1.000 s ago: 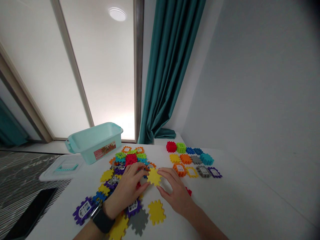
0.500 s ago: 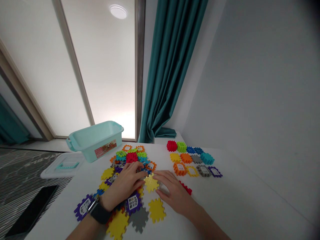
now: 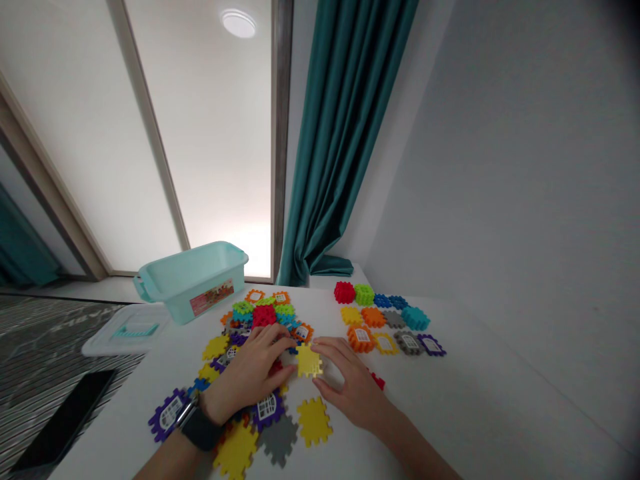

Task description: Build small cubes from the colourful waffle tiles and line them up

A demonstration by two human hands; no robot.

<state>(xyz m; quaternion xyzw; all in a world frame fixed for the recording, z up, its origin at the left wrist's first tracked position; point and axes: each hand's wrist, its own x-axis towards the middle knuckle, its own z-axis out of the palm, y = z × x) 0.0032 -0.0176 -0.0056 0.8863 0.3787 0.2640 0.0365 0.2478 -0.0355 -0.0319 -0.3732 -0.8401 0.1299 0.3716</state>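
Between my two hands is a light yellow toothed tile. My right hand holds its right edge between thumb and fingers. My left hand, with a dark watch on the wrist, lies over the pile of coloured tiles; its thumb and fingers are apart, near the tile's left side, with nothing seen between them. A second yellow tile lies flat on the white table just below. Purple, grey and larger yellow tiles show beneath and below my left wrist.
Sorted stacks stand in rows at the right, among them red, orange and teal. A red piece is partly behind my right hand. At the left are a mint bin, its lid and a black phone-like slab.
The light yellow tile has moved slightly right and turned with my right hand. My left fingers have come away from it, leaving a gap.
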